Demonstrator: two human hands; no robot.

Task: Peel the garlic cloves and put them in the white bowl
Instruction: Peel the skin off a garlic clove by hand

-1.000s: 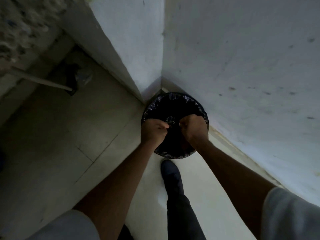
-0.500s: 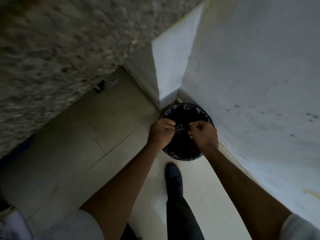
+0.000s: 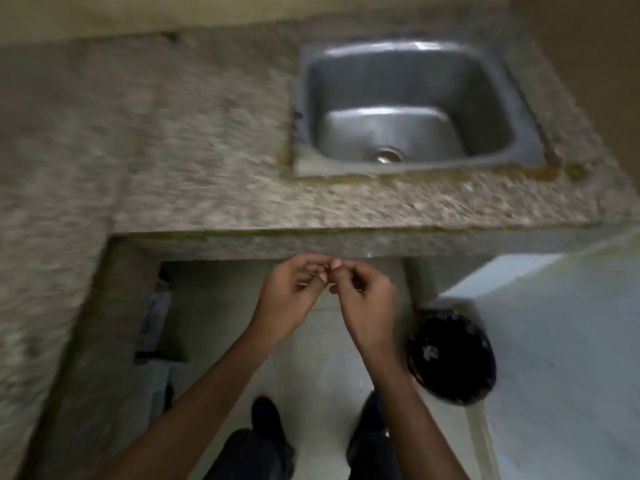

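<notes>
My left hand (image 3: 294, 296) and my right hand (image 3: 367, 299) are held together just below the front edge of the stone counter (image 3: 207, 150). Both have curled fingers whose tips meet. Between the fingertips shows a small pale bit, which I take for a garlic clove (image 3: 333, 265); the picture is blurred there. The white bowl is not in view.
A steel sink (image 3: 346, 81) is set into the counter straight ahead. A bin lined with a black bag (image 3: 453, 358) stands on the floor to my right, beside a white wall (image 3: 554, 341). My feet (image 3: 266, 417) are on the pale floor below. Dark clutter sits under the counter at left.
My view has swung from the bin in the corner up to the counter and sink. Both hands have lifted off the bin and now meet below the counter edge.
</notes>
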